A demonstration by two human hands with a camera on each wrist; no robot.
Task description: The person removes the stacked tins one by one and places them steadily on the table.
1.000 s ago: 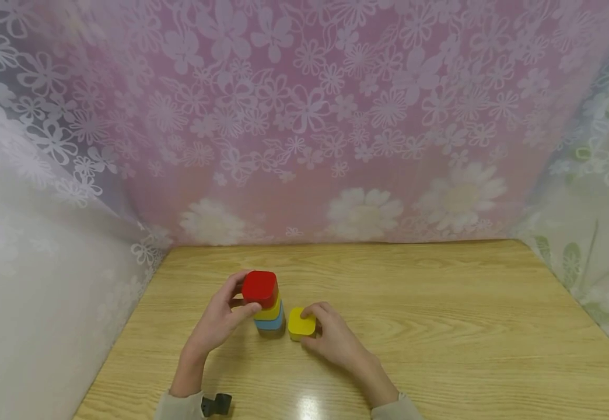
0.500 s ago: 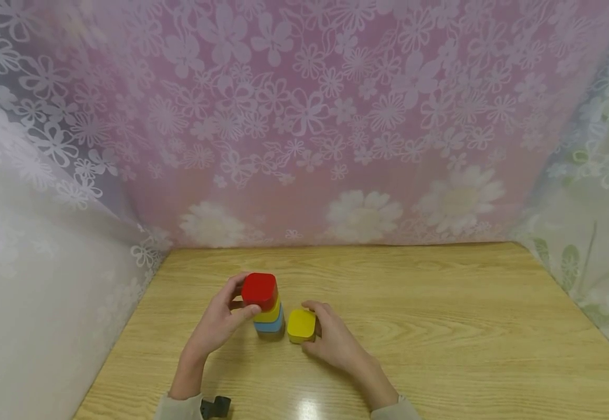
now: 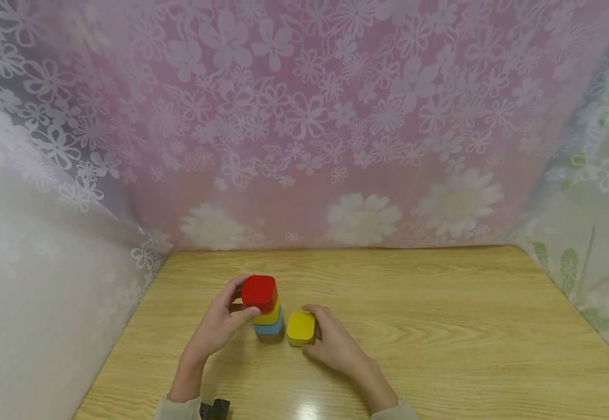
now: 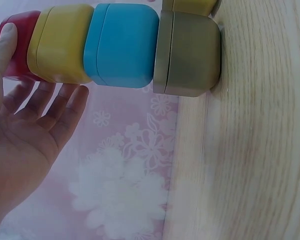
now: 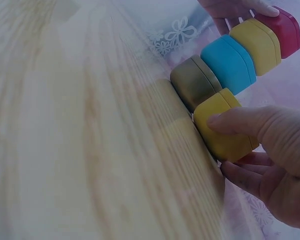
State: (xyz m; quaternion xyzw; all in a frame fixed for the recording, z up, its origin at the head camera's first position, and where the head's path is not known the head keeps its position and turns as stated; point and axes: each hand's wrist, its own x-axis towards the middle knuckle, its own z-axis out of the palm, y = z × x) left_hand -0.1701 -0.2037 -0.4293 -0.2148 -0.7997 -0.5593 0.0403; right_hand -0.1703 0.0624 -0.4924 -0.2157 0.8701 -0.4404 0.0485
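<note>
The loose yellow tin point(image 3: 301, 326) is looking light and stiff, likely thin metal, with smooth walls that may be proving slippery; its opposite sides, below the lid seam, are offering the surest hold. The tower point(image 3: 268, 318) is probably behaving as rigid but tippy, so the red tin point(image 3: 259, 291) at its top is giving a sensible place to steady it. The tins are showing rounded-square shapes and thin lid seams. Below the red, a stacked yellow tin point(image 4: 64, 44), a blue tin point(image 4: 124, 45) and a bronze tin point(image 4: 192, 54) are standing roughly upright.

In the head view, the loose tin is sitting on the table point(image 3: 441, 315) at three o'clock from the bronze one, just beside it. At its four o'clock, the right hand point(image 3: 336, 345) is gripping it between thumb and fingers. The left hand point(image 3: 220, 324), at the red tin's eight o'clock, is holding that one with thumb and fingers wrapped about it. Toward twelve o'clock, a floral cloth point(image 3: 310, 116) is hanging beyond the table.
</note>
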